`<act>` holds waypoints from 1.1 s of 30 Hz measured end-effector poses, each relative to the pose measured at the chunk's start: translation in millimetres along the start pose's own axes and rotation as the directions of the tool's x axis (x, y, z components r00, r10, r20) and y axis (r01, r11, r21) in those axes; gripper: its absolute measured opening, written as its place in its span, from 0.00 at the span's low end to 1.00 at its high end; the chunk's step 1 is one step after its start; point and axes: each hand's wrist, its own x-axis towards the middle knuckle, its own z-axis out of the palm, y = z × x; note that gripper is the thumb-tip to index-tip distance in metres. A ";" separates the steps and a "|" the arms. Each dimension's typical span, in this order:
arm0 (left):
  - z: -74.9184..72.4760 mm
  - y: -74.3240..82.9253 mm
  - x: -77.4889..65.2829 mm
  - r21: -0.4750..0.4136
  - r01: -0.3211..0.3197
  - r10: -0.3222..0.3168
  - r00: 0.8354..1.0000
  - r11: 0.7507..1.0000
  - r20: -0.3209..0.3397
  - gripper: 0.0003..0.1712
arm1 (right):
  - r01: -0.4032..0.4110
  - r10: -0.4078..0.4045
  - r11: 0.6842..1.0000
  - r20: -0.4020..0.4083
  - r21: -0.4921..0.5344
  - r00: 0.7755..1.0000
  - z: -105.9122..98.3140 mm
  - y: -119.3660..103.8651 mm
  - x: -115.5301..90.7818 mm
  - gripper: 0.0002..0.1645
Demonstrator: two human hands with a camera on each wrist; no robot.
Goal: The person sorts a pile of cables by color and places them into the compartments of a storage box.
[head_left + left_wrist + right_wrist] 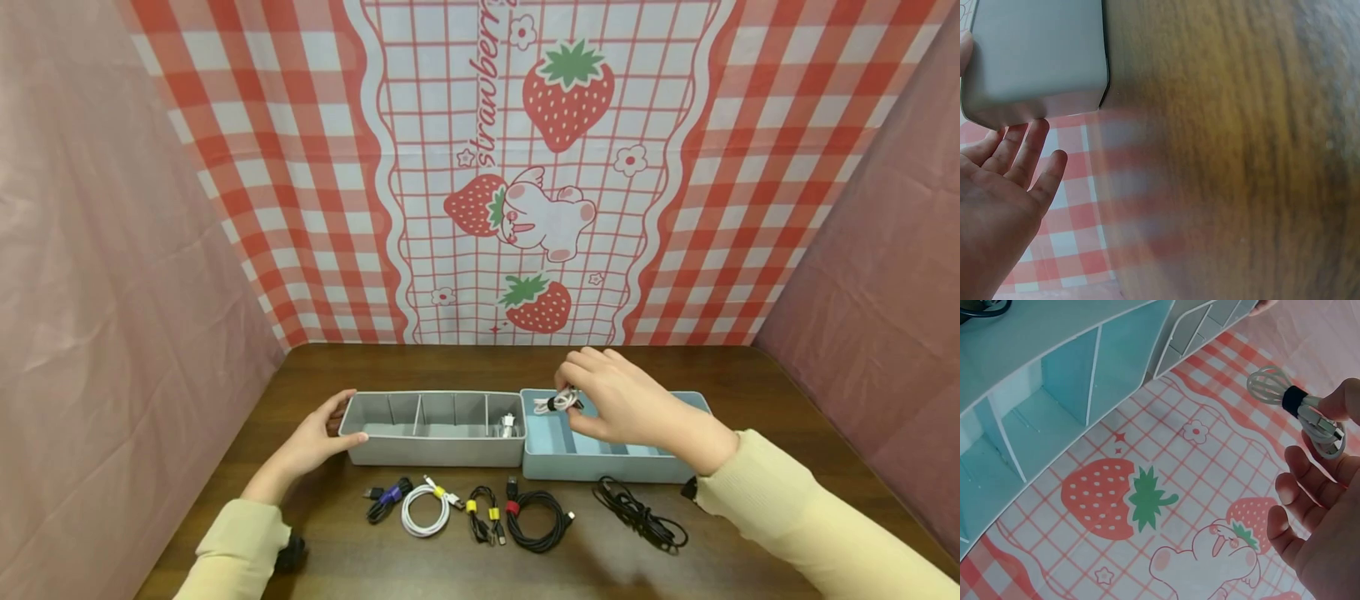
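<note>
My right hand (pixel 626 400) pinches a bundled white cable (pixel 1272 387) between thumb and forefinger, above the left part of the light blue divided box (pixel 600 467). A black strap (pixel 1294 401) wraps the bundle, and its metal plugs show near the fingertips. At the left end of the grey divided box (pixel 435 452), my left hand (pixel 311 437) holds the box, its thumb on the front rim and its fingers around the end. In the grey box's rightmost compartment lies a white plug with cable (pixel 507 423).
Along the front lie a purple-strapped dark cable (pixel 390 498), a coiled white cable (pixel 425 510), a short black cable with yellow straps (pixel 483 512), a coiled black cable with a red strap (pixel 538 521) and a loose black cable (pixel 641 515). Behind hangs a strawberry-print cloth (pixel 525 250).
</note>
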 end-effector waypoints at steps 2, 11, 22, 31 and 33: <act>-0.2 1.2 -0.1 -0.004 -0.006 0.006 1.000 1.000 0.002 0.46 | 0.004 -0.004 1.000 -0.003 0.018 1.000 0.8 1.3 2.3 0.13; 0.6 2.6 -1.4 -0.017 -0.012 0.012 1.000 1.000 0.002 0.45 | -0.004 0.002 0.995 0.014 0.103 1.000 5.9 7.2 16.3 0.12; 1.8 -4.2 0.9 -0.022 0.002 -0.002 1.000 1.000 -0.004 0.44 | -0.016 0.015 0.974 0.004 0.224 1.000 20.1 15.6 36.0 0.09; -0.6 -1.5 -0.1 -0.005 -0.008 0.008 1.000 1.000 0.008 0.46 | -0.054 0.043 0.949 0.043 0.311 0.998 34.7 19.1 47.5 0.08; -0.8 -0.5 0.1 -0.004 -0.006 0.006 1.000 1.000 0.008 0.46 | -0.064 0.049 0.945 0.054 0.320 0.997 38.5 19.3 49.3 0.08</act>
